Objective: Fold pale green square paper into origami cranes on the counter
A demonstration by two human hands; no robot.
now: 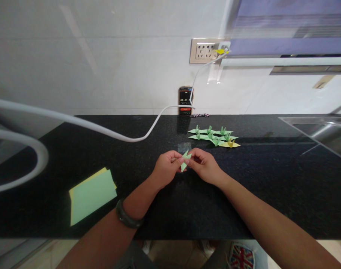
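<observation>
Between my two hands is a small light-green folded paper [185, 163] with pointed ends, held just above the black counter. My left hand [168, 167], below a dark bracelet on the wrist, pinches its left side between thumb and fingers. On the other side my right hand [203, 164] pinches the paper with its thumb against the fingers. Part of the paper is hidden by the fingertips. Beyond my right hand stand several green folded paper cranes [209, 130] in rows, with one yellow paper crane [231, 144] at the near right end.
Green and yellow paper sheets [93, 198] lie stacked at the left. A phone [185, 101] with a running timer leans on the wall, and a white cable [120, 136] loops across the left. A metal sink [327, 134] is set into the counter [271, 186] at right.
</observation>
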